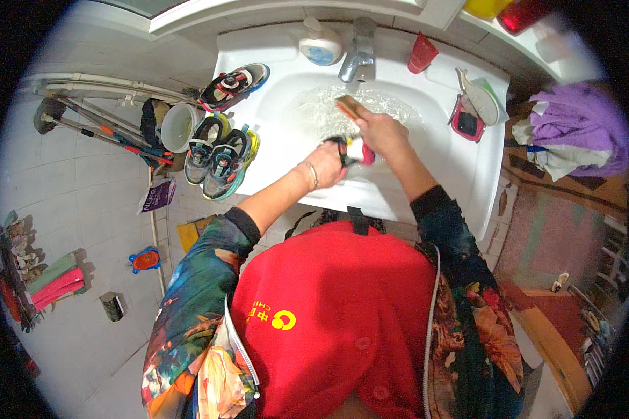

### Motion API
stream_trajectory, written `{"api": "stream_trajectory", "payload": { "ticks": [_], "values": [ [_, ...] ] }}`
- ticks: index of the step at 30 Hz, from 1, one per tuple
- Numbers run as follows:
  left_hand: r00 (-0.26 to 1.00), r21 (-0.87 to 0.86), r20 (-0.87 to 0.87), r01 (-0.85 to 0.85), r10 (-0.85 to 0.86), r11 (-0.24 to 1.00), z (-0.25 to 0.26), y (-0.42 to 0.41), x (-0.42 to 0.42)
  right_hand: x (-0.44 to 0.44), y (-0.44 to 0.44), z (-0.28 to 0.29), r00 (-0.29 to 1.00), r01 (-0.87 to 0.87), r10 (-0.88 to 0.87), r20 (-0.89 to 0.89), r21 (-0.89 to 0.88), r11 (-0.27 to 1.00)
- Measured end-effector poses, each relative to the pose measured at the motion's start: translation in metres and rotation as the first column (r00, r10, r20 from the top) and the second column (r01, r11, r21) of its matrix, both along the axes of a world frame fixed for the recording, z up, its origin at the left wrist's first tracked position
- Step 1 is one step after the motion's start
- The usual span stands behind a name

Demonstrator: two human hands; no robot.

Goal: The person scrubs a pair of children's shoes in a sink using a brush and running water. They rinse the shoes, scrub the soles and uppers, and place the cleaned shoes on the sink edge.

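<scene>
My left hand (pixel 325 166) grips a small sports shoe (pixel 357 151) with black, white and red parts, low over the near side of a white washbasin (pixel 278 162). In my right hand (pixel 383 134) is a scrubbing brush (pixel 350 107), its bristles towards the left, just beyond the shoe. Foamy water (pixel 320 110) lies in the bowl below. A matching-looking shoe (pixel 234 85) rests on the basin's left rim. Nearer me, two grey shoes with yellow and teal parts (pixel 225 165) stand side by side at the left edge. Motion blur and my fingers hide part of the held shoe.
A metal tap (pixel 360 50) rises at the back, beside a white pump bottle (pixel 320 46). A red cup (pixel 422 53) and a pink-rimmed dish (pixel 467 121) sit on the right rim. Left of the basin are a white bucket (pixel 180 128) and mop handles; purple cloth (pixel 576 125) lies right.
</scene>
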State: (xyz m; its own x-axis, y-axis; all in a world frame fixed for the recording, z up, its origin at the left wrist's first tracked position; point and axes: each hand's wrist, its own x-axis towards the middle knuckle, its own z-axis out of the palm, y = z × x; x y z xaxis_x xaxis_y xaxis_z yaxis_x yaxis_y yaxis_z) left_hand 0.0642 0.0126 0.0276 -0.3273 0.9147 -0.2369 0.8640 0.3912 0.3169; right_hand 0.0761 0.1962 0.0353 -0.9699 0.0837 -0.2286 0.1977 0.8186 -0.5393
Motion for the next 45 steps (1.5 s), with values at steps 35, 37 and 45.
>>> {"api": "stream_trajectory", "payload": {
  "ticks": [35, 37, 45],
  "values": [
    [-0.132, -0.279, 0.934, -0.850, 0.333, 0.447, -0.039, -0.085, 0.017, 0.084, -0.032, 0.024, 0.977, -0.139, 0.193, 0.094, -0.411, 0.901],
    [-0.114, -0.269, 0.936, -0.844, 0.334, 0.464, -0.040, -0.085, 0.017, 0.073, -0.038, 0.023, 0.953, -0.145, 0.209, 0.221, -0.273, 0.951],
    [-0.173, -0.301, 0.932, -0.859, 0.319, 0.415, -0.037, -0.086, 0.017, 0.042, -0.011, -0.005, 0.977, -0.176, 0.214, 0.025, -0.479, 0.860]
  ]
}}
